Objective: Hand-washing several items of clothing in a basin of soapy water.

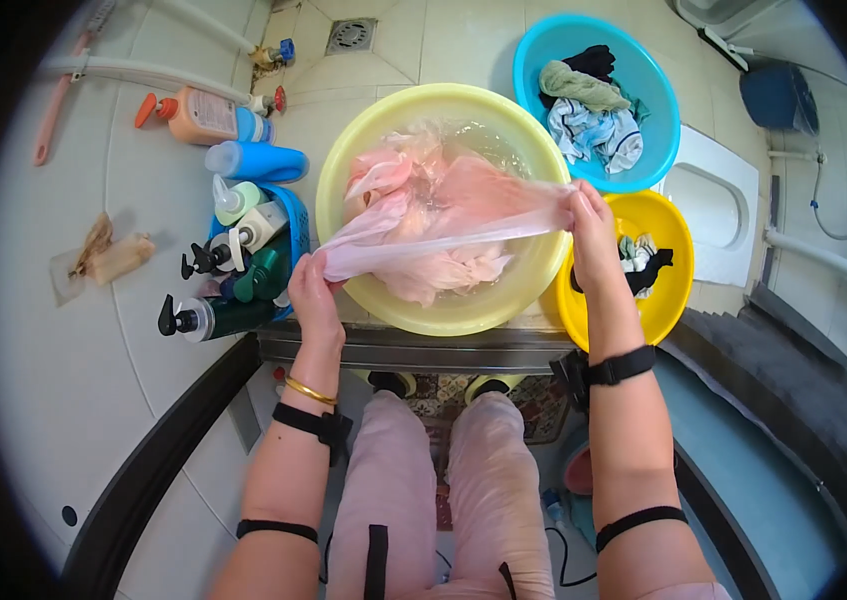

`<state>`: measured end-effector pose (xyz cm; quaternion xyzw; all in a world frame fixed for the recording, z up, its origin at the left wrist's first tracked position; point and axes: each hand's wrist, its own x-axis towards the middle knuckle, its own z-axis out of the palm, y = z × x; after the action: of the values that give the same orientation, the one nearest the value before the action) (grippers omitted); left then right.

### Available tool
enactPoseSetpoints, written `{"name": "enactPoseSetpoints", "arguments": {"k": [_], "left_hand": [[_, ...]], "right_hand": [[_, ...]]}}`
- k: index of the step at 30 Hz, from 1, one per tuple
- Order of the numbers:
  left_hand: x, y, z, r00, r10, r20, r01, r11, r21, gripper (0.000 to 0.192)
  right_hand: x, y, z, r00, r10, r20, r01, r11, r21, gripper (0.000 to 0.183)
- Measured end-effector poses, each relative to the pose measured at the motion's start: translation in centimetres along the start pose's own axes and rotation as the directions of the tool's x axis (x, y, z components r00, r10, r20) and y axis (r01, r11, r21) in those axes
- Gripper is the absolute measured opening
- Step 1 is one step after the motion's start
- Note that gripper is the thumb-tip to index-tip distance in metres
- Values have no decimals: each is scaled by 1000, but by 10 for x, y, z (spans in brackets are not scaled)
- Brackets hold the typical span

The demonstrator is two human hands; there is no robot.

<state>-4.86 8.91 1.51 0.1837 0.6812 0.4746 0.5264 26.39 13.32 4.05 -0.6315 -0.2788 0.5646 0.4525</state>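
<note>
A thin, wet pink cloth (438,238) is stretched across a pale yellow basin (333,165). At its left end, my left hand (313,289) pinches the fabric over the basin's near left rim. The other end is gripped by my right hand (594,229) at the right rim. Below the taut edge, more pink fabric (386,172) lies bunched in clear water (502,150). How much of the cloth is under water I cannot tell.
On the left stands a blue plastic basket (298,217) of pump bottles. A light blue basin (532,60) of clothes and a yellow basin (675,300) with small garments sit right, near a squat toilet (742,187). A dark threshold (423,351) runs before my feet.
</note>
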Motion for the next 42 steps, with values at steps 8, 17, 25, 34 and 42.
{"name": "enactPoseSetpoints", "arguments": {"k": [8, 17, 25, 34, 42], "left_hand": [[-15, -9, -23, 940, -268, 213, 51, 725, 687, 20], [1, -24, 34, 809, 251, 532, -580, 190, 792, 71], [73, -96, 44, 974, -27, 226, -136, 724, 676, 101], [62, -89, 40, 935, -349, 63, 286, 847, 447, 47], [-21, -34, 59, 813, -271, 515, 197, 961, 195, 29]], "right_hand": [[-39, 63, -1, 896, 287, 338, 138, 545, -827, 34], [-12, 107, 65, 885, -316, 343, 421, 228, -878, 83], [-31, 134, 82, 823, 227, 521, 106, 839, -534, 52], [-41, 122, 28, 926, -105, 363, 360, 533, -765, 42], [-12, 87, 20, 936, 343, 79, -348, 935, 67, 51]]}}
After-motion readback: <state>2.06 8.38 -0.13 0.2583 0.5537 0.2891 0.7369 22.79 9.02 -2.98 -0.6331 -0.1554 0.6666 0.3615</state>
